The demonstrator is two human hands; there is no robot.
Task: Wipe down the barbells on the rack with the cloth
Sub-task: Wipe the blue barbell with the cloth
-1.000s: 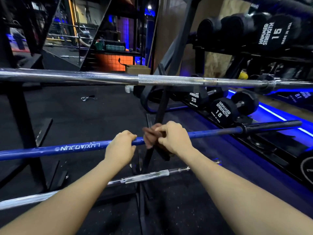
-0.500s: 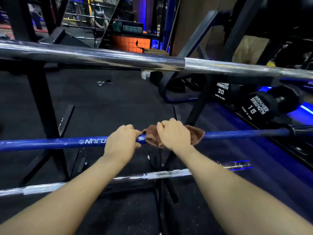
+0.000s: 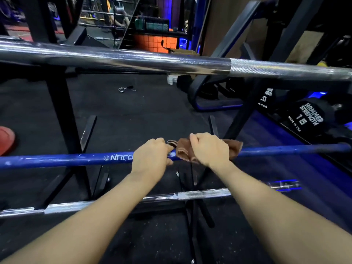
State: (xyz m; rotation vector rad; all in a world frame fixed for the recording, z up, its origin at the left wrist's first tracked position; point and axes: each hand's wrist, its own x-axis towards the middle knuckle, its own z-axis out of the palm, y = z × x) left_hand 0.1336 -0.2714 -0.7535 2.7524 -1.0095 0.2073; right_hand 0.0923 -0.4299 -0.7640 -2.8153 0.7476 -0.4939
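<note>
From the head camera, three barbells lie crosswise on a black rack [image 3: 62,111], one above another. The blue barbell [image 3: 76,160] occupies the middle level and runs from the left edge of the rack out past its right upright. The left hand [image 3: 152,156] curls over this bar just right of the white lettering, fingers wrapped round the shaft. Just beside it, the right hand [image 3: 209,149] grips the brown cloth [image 3: 182,152], which is folded over the blue bar; its fingers curl down over the fabric and press it against the shaft. Part of the cloth sticks out on the right side of the hand, another part between the two hands. The chrome barbell [image 3: 133,59] spans the top level, its knurled section toward the right end. A thinner silver barbell [image 3: 200,194] rests on the lowest level, beneath the forearms. Beyond the rack's right side sit black dumbbells [image 3: 308,117] marked 15 and 20. A spring collar [image 3: 126,89] lies on the dark floor behind the rack, and a red disc [image 3: 5,140] shows at the left edge.
</note>
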